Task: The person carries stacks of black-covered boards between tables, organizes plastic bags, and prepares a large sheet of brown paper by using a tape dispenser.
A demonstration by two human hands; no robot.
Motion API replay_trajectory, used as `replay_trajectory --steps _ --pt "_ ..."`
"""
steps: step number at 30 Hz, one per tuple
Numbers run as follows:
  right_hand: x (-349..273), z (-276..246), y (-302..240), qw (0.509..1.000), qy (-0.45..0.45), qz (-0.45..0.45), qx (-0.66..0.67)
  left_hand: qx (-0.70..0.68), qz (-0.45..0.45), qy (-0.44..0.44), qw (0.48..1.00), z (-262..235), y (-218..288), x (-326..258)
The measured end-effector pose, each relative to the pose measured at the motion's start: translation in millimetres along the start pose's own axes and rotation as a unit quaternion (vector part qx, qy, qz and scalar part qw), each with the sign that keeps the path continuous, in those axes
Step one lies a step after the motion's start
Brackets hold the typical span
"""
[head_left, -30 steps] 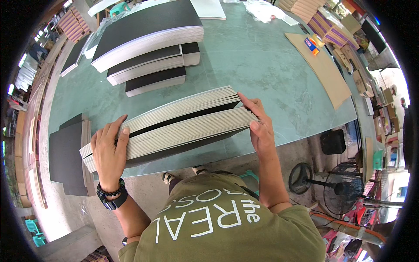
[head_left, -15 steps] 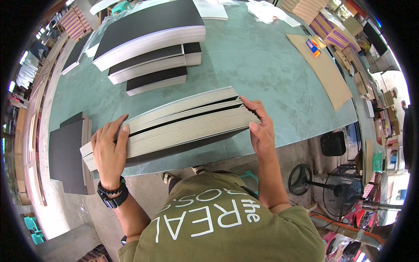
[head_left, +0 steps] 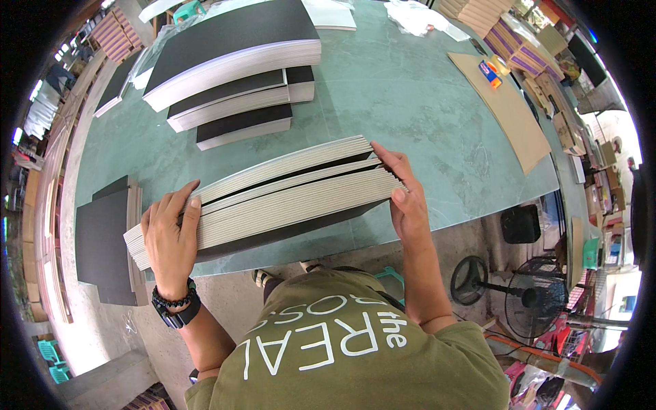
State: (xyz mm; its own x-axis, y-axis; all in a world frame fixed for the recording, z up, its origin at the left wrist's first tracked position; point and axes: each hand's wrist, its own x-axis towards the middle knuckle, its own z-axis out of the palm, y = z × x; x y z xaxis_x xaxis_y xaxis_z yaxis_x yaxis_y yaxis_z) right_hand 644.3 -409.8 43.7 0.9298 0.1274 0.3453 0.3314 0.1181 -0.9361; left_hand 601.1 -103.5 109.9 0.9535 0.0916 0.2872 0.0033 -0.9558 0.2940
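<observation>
A thick stack of boards [head_left: 294,203], pale at the edges and black on the face toward me, stands tilted near the table's front edge. Dark gaps part its upper layers toward the right end. Around its left end my left hand [head_left: 171,229] is closed, thumb and fingers pressed on the pale edges. My right hand [head_left: 408,198] grips the right end, fingers at the upper corner and thumb lower down; its palm side is partly hidden. Beyond lie several black-topped stacks [head_left: 236,44] of the same kind of board.
More black boards [head_left: 102,239] lie at the table's left edge. A brown sheet [head_left: 502,109] with a small blue and orange box [head_left: 490,73] is on the right of the green table [head_left: 403,89]. White plastic [head_left: 413,17] lies at the back. A black fan [head_left: 536,297] stands right of me.
The boards' left ends now line up more evenly. At the right end, the fingers of my right hand have moved slightly up and left, and the upper layers have shifted a little.
</observation>
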Motion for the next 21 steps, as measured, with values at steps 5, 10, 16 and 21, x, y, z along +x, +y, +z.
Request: replay_trajectory --steps 5,10,16,21 --pt "-1.2 0.0 0.7 1.0 0.003 0.0 0.009 -0.002 0.004 0.005 1.0 0.2 0.6 1.1" --pt "-2.0 3.6 -0.4 0.998 0.046 -0.019 -0.037 0.005 0.003 0.01 1.0 1.1 0.3 2.8" --pt "2.3 6.0 -5.7 0.997 0.024 0.04 0.061 -0.003 -0.004 0.003 1.0 -0.2 1.3 3.4" --pt "5.1 1.3 -1.5 1.0 -0.011 0.014 0.026 0.005 0.005 0.015 1.0 -0.2 1.1 0.2"
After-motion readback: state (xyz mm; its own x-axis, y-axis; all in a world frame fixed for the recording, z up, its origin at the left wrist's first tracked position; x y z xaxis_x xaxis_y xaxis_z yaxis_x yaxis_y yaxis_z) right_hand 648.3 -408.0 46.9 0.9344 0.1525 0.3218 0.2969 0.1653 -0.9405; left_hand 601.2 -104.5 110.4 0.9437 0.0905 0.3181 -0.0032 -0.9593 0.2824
